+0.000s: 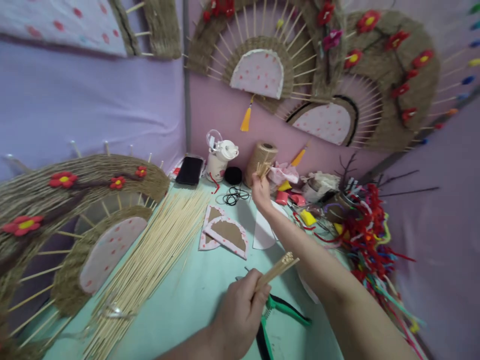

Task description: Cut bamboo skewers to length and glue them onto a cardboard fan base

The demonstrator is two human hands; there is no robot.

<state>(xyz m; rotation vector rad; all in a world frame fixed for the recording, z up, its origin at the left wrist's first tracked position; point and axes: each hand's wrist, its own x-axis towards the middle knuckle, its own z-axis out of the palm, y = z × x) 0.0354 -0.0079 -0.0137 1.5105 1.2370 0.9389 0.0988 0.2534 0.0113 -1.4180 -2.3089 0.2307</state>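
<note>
My left hand is closed round a short bundle of bamboo sticks low in the middle of the view, just above green-handled cutters lying on the table. My right hand is stretched far out, pinching a few short stick pieces in front of a roll of jute twine. A long heap of bamboo skewers lies to the left on the mint-green table.
Cardboard half-circles with dotted fabric edges lie mid-table. A jute fan with red flowers rests at left. A phone, a white jar, black cord and a tangle of coloured pipe cleaners crowd the back and right.
</note>
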